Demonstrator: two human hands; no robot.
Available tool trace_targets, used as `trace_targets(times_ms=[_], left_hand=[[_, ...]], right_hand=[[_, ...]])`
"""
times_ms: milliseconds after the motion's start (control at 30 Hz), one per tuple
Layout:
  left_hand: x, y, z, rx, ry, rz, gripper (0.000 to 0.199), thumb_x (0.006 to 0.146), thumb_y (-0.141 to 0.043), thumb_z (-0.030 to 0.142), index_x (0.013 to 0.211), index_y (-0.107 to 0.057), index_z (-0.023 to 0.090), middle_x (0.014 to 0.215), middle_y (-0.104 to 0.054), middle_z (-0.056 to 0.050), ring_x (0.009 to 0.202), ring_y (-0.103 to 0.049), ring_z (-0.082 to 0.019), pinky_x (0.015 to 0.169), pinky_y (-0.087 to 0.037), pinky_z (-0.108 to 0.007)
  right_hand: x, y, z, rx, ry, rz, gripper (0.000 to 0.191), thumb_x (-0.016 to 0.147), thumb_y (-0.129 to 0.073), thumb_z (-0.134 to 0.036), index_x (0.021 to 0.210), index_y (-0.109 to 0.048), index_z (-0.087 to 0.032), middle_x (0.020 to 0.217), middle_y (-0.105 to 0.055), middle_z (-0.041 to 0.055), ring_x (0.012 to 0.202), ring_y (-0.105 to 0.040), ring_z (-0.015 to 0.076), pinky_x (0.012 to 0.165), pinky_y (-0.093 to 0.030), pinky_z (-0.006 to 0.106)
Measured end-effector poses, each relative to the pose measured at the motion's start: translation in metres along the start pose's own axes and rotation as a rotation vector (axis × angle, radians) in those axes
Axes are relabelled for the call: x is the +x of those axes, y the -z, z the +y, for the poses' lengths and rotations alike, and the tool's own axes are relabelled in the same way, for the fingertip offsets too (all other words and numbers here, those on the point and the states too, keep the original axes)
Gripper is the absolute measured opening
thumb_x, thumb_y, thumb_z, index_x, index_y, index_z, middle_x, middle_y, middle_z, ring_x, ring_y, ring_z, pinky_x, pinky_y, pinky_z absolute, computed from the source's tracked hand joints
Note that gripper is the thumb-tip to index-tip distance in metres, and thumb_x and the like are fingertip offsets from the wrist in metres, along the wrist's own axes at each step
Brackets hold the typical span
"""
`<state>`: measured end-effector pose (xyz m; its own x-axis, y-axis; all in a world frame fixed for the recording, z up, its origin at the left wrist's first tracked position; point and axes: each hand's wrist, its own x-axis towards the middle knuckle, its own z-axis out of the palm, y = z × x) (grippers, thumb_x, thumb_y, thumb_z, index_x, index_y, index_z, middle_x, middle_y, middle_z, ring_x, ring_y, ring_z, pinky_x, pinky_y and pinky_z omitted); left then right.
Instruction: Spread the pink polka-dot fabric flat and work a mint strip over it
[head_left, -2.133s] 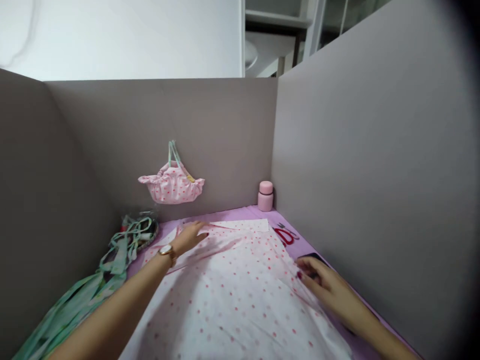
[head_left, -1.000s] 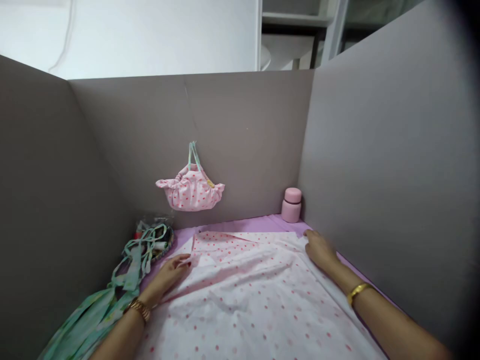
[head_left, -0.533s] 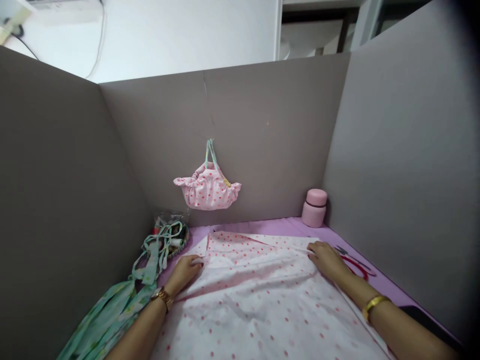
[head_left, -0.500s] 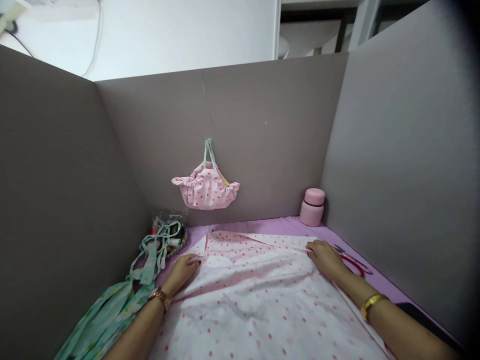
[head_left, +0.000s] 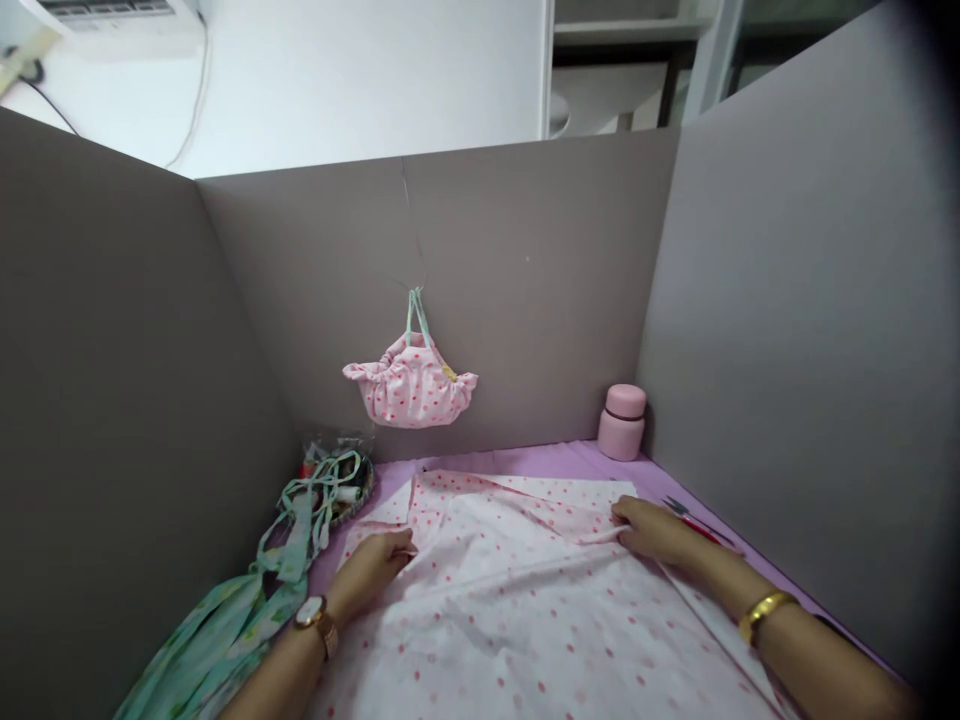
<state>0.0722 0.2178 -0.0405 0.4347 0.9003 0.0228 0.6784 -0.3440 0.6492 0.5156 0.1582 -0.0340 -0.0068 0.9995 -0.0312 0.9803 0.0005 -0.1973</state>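
White fabric with pink and red dots (head_left: 517, 620) spreads over the table in front of me, its far part folded and wrinkled. On its left side, my left hand (head_left: 382, 560) pinches a bit of the cloth between thumb and fingers. My right hand (head_left: 649, 528) grips the fabric near its far right corner, fingers closed on a raised fold. Between both hands the cloth is drawn into a slack ridge. Red-handled scissors (head_left: 701, 525) lie just beyond my right forearm, partly covered by it.
A pink dotted fabric pouch (head_left: 416, 390) hangs on the grey back panel (head_left: 540, 300). A pink flask (head_left: 622, 425) stands at the back right. Green fabric strips (head_left: 217, 630) trail on the left beside a basket of sewing supplies (head_left: 360, 490). Grey panels enclose both sides.
Both hands have drawn the gripped fabric slightly toward me, and the fold between them has shifted nearer. My view has tilted up a little.
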Motion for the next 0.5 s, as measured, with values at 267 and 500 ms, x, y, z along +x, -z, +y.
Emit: trace_targets(times_ms=[267,500], left_hand=[[0.025,0.003,-0.014,0.338,-0.02,0.161,0.024,0.078,-0.039,0.016,0.085,-0.062,0.016,0.115,-0.059,-0.01,0.117,-0.047,-0.021,0.101,-0.034,-0.032],[0.061,0.014,-0.037,0.501,-0.028,0.251,0.032,0.081,-0.031,0.019,0.088,-0.061,0.008,0.126,-0.05,-0.022,0.126,-0.039,-0.029,0.105,-0.031,-0.042]], right_hand=[[0.002,0.001,-0.008,0.058,-0.015,0.021,0.013,0.071,-0.047,-0.008,0.078,-0.056,-0.014,0.087,-0.062,0.0079,0.08,-0.054,0.0193,0.066,-0.031,0.025],[-0.009,0.017,-0.022,0.079,-0.085,0.053,0.008,0.077,-0.054,-0.02,0.076,-0.061,-0.017,0.085,-0.064,0.0046,0.078,-0.055,0.0173,0.064,-0.031,0.023]])
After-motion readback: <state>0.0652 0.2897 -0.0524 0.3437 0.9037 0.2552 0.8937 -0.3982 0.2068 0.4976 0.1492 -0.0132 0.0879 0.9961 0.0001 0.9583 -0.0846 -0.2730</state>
